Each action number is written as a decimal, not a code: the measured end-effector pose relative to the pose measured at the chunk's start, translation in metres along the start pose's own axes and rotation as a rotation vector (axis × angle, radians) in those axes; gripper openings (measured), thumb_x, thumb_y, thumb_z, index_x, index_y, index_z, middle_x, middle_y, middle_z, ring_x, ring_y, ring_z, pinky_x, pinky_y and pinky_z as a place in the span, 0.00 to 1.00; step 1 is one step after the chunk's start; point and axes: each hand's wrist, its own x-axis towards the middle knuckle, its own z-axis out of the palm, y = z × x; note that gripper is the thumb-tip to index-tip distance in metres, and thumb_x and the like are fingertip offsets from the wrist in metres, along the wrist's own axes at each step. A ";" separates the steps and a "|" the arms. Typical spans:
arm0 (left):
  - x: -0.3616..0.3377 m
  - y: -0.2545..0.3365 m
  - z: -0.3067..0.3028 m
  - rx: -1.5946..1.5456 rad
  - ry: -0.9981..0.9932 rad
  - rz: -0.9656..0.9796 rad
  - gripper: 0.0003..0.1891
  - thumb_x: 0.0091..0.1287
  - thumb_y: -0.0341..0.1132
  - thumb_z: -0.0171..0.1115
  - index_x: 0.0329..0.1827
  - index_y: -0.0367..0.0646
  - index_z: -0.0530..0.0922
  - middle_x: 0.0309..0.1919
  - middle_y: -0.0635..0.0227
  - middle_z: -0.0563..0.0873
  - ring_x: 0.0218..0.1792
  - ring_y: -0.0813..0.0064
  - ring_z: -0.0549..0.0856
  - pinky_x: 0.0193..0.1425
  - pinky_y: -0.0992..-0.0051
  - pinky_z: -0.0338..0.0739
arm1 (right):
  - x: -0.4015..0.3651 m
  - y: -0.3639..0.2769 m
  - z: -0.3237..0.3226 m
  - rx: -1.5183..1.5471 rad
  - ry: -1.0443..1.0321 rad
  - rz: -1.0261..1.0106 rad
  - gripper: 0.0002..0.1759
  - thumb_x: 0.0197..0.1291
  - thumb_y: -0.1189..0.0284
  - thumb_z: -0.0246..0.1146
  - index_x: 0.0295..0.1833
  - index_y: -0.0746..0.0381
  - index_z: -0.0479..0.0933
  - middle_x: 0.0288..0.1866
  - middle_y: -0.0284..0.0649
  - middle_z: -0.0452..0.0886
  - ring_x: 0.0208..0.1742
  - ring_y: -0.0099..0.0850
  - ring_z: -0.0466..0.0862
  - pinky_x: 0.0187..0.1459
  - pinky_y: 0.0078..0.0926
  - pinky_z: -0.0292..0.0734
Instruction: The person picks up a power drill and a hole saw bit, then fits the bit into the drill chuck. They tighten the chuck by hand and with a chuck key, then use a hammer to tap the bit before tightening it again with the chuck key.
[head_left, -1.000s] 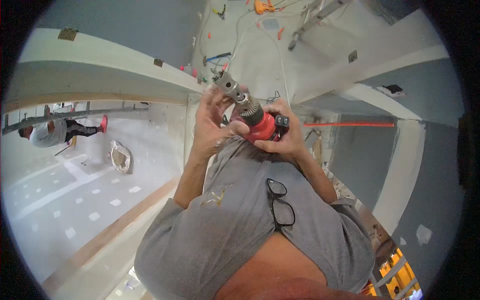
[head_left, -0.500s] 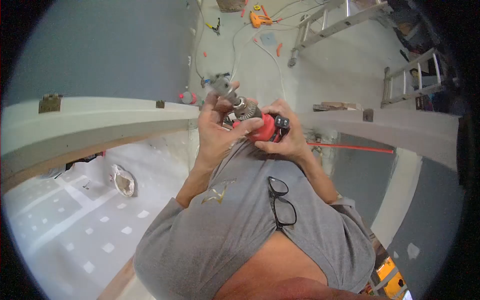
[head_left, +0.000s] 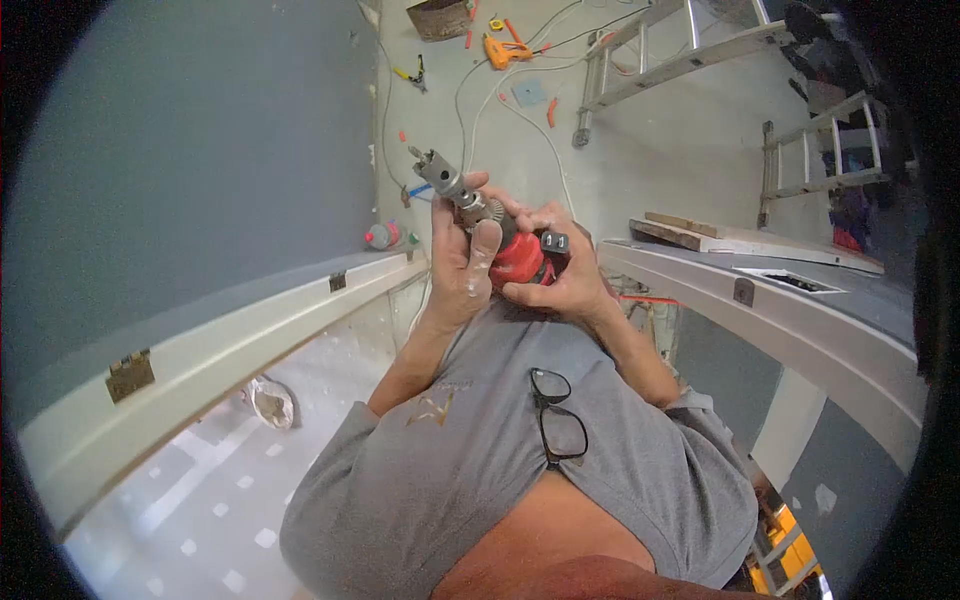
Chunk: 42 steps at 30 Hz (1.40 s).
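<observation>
**Head view.** The person's two hands meet in front of the chest, at upper centre of the frame, both closed on a red drill [head_left: 520, 262]. The drill points up and to the left, away from the body, tilted rather than upright.

(a) The left hand [head_left: 462, 270] is wrapped around the front of the tool. Its fingers curl about the metal chuck [head_left: 480, 212], and one finger with pale smears lies along the chuck toward the red housing.

(b) The right hand [head_left: 565, 285] clasps the rear of the red housing from the right. Its fingers fold over the top, just beside the black switch block [head_left: 553, 242]. The two hands touch each other over the housing, so little of the red body shows between them.

(c) A toothed hole-saw bit [head_left: 437, 172] projects from the chuck beyond the left fingertips, free of both hands.

(d) Below the hands, the grey shirt [head_left: 440, 480] fills the lower centre. A pair of black glasses [head_left: 555, 420] hangs from its neckline.

(e) White door frame members run on either side of the person. The left one [head_left: 250, 330] carries brass hinges, and the right one [head_left: 800, 320] passes behind the right forearm.

(f) On the floor beyond the drill lie an orange tool [head_left: 497, 48], pliers [head_left: 412, 72], white cables [head_left: 540, 130] and a ladder [head_left: 680, 50]. A bottle with a pink cap [head_left: 385, 236] stands near the left frame, and a crumpled bag [head_left: 272, 402] lies below it.
</observation>
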 end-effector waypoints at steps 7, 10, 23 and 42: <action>0.066 -0.034 -0.012 0.069 0.048 -0.050 0.24 0.79 0.42 0.52 0.70 0.39 0.60 0.49 0.61 0.78 0.46 0.73 0.81 0.57 0.68 0.78 | 0.049 0.043 -0.026 0.016 -0.052 0.160 0.38 0.44 0.65 0.82 0.62 0.61 0.75 0.51 0.39 0.75 0.54 0.31 0.77 0.60 0.30 0.70; 0.094 -0.055 -0.015 0.109 0.096 -0.055 0.23 0.80 0.41 0.51 0.70 0.39 0.60 0.49 0.61 0.78 0.47 0.73 0.81 0.57 0.68 0.77 | 0.074 0.066 -0.043 0.052 -0.123 0.246 0.38 0.45 0.64 0.81 0.63 0.60 0.75 0.51 0.39 0.75 0.56 0.31 0.77 0.62 0.31 0.70; 0.277 -0.100 -0.010 0.244 0.439 0.073 0.23 0.80 0.44 0.50 0.67 0.36 0.60 0.47 0.60 0.78 0.45 0.73 0.81 0.55 0.68 0.77 | 0.262 0.176 -0.151 0.497 -0.338 0.779 0.25 0.69 0.67 0.66 0.66 0.64 0.71 0.52 0.33 0.79 0.56 0.22 0.76 0.59 0.25 0.73; 0.404 -0.214 -0.207 0.300 0.664 0.092 0.21 0.80 0.44 0.49 0.67 0.40 0.60 0.49 0.60 0.77 0.46 0.68 0.81 0.58 0.61 0.77 | 0.394 0.465 -0.108 -0.016 -0.338 0.998 0.21 0.71 0.53 0.63 0.46 0.63 0.79 0.36 0.31 0.80 0.39 0.21 0.78 0.43 0.24 0.76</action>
